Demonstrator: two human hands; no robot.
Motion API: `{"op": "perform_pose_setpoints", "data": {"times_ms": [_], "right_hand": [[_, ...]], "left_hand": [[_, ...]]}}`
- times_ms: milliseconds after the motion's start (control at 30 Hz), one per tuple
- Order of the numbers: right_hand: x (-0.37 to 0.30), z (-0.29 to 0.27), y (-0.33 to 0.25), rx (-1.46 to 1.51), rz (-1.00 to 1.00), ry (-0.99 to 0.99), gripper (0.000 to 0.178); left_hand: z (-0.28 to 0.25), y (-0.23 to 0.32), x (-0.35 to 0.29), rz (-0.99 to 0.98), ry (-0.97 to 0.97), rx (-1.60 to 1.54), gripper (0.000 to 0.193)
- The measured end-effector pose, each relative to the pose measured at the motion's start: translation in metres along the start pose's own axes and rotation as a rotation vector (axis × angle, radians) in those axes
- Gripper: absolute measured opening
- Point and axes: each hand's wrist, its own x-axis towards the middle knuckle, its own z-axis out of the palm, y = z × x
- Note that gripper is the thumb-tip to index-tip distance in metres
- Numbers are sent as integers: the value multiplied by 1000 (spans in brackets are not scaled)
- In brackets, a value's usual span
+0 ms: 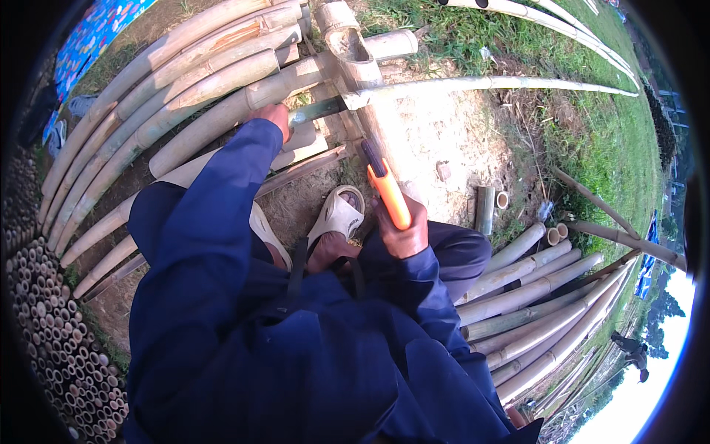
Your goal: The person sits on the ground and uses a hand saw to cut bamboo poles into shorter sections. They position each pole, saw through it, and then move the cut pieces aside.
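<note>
My left hand [275, 118] is closed round the near end of a long bamboo pole [473, 85]. The pole lies across a thicker bamboo log [381, 111] and stretches far off to the right; its held end is in shadow, the rest in bright sun. In my right hand [405, 231], above my right knee, is a saw [390, 194] with an orange handle. Its narrow dark blade points away from me toward the log and stays apart from the held pole. The blade's teeth are too small to make out.
Several thick bamboo poles [192, 96] lie side by side at the left. More poles [525, 288] are heaped at the right, near a short cut piece [484, 211]. A stack of cut tubes [66, 348] stands at lower left. My sandalled feet [336, 229] rest on dirt.
</note>
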Motion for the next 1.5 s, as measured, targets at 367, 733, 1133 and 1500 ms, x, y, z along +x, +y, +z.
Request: {"op": "perform_pose_setpoints", "data": {"times_ms": [367,733,1133,1500], "right_hand": [[-14,-2,-14,-19,-22,-4,20],[-37,-8,-12,-35,-49,-17,18],[-29,-12,-13,27,20,-42,19],[-44,-27,2,-107,-270,51,24]], "left_hand": [[-5,0,-10,-16,-26,7,48],[-4,-2,-13,-9,1,-21,44],[4,-1,-14,25,3,-43,42],[26,-15,8,23,-52,-82,44]]}}
